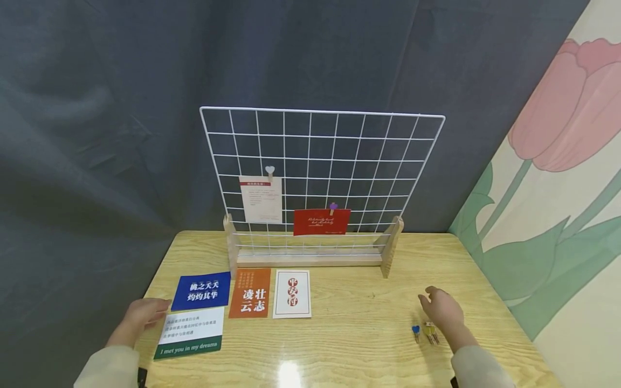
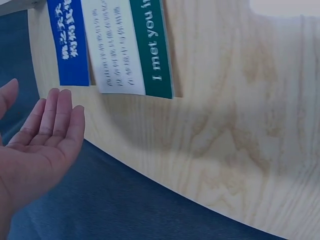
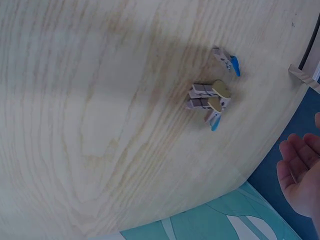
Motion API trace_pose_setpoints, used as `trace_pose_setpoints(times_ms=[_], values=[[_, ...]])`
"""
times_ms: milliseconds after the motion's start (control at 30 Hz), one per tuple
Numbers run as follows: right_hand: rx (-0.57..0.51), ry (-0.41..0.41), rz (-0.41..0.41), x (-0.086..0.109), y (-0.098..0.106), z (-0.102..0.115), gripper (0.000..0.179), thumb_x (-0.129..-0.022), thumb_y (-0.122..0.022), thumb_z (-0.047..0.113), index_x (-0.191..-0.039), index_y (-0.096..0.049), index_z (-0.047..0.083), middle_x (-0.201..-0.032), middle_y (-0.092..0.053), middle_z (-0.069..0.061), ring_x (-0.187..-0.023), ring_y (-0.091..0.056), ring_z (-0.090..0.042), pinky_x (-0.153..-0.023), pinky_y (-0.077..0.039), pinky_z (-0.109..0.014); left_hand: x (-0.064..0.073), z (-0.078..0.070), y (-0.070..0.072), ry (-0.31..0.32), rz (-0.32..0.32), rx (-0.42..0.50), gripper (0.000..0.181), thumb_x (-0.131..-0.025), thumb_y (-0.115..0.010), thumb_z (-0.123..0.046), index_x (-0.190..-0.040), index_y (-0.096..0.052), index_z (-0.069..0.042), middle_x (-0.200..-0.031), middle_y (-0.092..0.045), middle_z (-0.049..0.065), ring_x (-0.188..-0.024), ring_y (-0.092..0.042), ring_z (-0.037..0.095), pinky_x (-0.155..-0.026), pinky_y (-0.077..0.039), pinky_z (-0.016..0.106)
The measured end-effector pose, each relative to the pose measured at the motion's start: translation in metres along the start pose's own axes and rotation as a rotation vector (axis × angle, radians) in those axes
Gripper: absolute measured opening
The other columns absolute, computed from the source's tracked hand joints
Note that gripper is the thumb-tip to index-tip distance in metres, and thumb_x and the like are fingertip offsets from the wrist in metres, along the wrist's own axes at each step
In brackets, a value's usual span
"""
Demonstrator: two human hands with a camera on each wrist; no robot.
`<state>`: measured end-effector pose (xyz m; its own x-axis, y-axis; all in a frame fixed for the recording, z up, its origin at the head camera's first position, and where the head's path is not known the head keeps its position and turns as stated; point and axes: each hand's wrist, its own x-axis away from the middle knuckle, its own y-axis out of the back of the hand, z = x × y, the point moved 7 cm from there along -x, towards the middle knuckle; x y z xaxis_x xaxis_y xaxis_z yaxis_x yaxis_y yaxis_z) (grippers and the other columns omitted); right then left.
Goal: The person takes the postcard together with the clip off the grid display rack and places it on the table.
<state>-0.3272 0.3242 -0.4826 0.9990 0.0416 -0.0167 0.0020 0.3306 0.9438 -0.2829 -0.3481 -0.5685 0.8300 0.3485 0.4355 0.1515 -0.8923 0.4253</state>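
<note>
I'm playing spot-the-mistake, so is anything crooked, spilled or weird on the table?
Nothing looks spilled or damaged. Only the blue card and the green-and-white card, on the left, lie a bit slanted. They look crooked because the orange card nearby sits straighter.

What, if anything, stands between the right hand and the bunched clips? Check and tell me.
Nothing visible does. The right hand is close to the bunched clips, with no object between; the separate blue clip lies to their left.

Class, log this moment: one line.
left hand: empty, by blue rectangular card; right hand: empty, near wooden clips; white wire grid: two cards
</note>
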Motion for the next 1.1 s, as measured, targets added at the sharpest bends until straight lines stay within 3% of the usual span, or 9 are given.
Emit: trace_pose_setpoints(times_ms=[100, 167, 233, 400, 500, 733, 933, 1100], values=[[0.011, 0.009, -0.007, -0.004, 0.004, 0.003, 0.04, -0.086, -0.049, 0.021, -0.107, -0.048, -0.013, -0.094, -0.055, -0.029, -0.08, -0.055, -0.04, -0.058, -0.046, -0.046, -0.014, 0.002, -0.002, -0.033, 0.028, -0.005, 0.069, -0.081, -0.059, -0.032, -0.121, -0.03, 0.016, -0.122, -0.034, 0.032, -0.105, -0.042, 0.042, -0.082, -0.037, 0.05], [0.017, 0.019, -0.011, -0.007, 0.007, 0.006, 0.041, -0.086, -0.049, 0.022, -0.107, -0.047, -0.013, -0.094, -0.055, -0.029, -0.08, -0.055, -0.04, -0.059, -0.046, -0.046, -0.016, -0.001, -0.003, -0.053, 0.041, -0.002, 0.07, -0.081, -0.059, -0.034, -0.122, -0.03, 0.015, -0.124, -0.033, 0.032, -0.106, -0.041, 0.042, -0.084, -0.036, 0.05], [0.02, 0.028, -0.018, -0.009, 0.01, 0.009, 0.042, -0.086, -0.05, 0.022, -0.107, -0.047, -0.013, -0.094, -0.055, -0.029, -0.079, -0.055, -0.04, -0.058, -0.046, -0.046, -0.01, -0.011, -0.004, -0.078, 0.058, 0.006, 0.073, -0.08, -0.059, -0.035, -0.123, -0.028, 0.015, -0.125, -0.03, 0.033, -0.108, -0.039, 0.043, -0.084, -0.036, 0.051], [0.038, 0.058, -0.058, -0.014, 0.018, 0.019, 0.04, -0.084, -0.053, 0.02, -0.107, -0.049, -0.012, -0.094, -0.056, -0.027, -0.079, -0.055, -0.039, -0.061, -0.045, -0.047, 0.019, -0.047, -0.007, -0.142, 0.087, 0.032, 0.076, -0.079, -0.06, -0.038, -0.123, -0.029, 0.015, -0.125, -0.032, 0.032, -0.108, -0.04, 0.042, -0.084, -0.036, 0.051], [0.047, 0.074, -0.077, -0.018, 0.023, 0.026, 0.039, -0.083, -0.054, 0.02, -0.107, -0.05, -0.011, -0.095, -0.056, -0.027, -0.081, -0.055, -0.039, -0.063, -0.045, -0.047, 0.021, -0.059, -0.009, -0.17, 0.112, 0.039, 0.076, -0.08, -0.058, -0.04, -0.124, -0.028, 0.014, -0.125, -0.033, 0.031, -0.108, -0.041, 0.039, -0.085, -0.036, 0.049], [0.07, 0.137, -0.137, -0.027, 0.038, 0.049, 0.036, -0.082, -0.056, 0.018, -0.104, -0.053, -0.009, -0.092, -0.058, -0.025, -0.081, -0.054, -0.039, -0.063, -0.045, -0.048, -0.051, -0.034, -0.016, -0.224, 0.096, 0.088, 0.086, -0.07, -0.059, -0.056, -0.127, -0.033, 0.002, -0.127, -0.036, 0.022, -0.11, -0.042, 0.033, -0.089, -0.033, 0.048], [0.076, 0.171, -0.171, -0.034, 0.045, 0.064, 0.035, -0.081, -0.058, 0.018, -0.103, -0.054, -0.008, -0.091, -0.058, -0.024, -0.08, -0.055, -0.038, -0.063, -0.045, -0.048, -0.104, -0.016, -0.021, -0.249, 0.072, 0.118, 0.081, -0.067, -0.062, -0.056, -0.125, -0.037, -0.005, -0.124, -0.042, 0.015, -0.108, -0.044, 0.03, -0.089, -0.035, 0.046], [0.085, 0.192, -0.187, -0.039, 0.05, 0.074, 0.035, -0.081, -0.058, 0.019, -0.103, -0.054, -0.008, -0.093, -0.058, -0.024, -0.082, -0.054, -0.039, -0.066, -0.044, -0.048, -0.124, -0.017, -0.023, -0.271, 0.052, 0.156, 0.081, -0.065, -0.064, -0.055, -0.124, -0.039, -0.005, -0.122, -0.043, 0.014, -0.107, -0.045, 0.031, -0.088, -0.034, 0.048]])
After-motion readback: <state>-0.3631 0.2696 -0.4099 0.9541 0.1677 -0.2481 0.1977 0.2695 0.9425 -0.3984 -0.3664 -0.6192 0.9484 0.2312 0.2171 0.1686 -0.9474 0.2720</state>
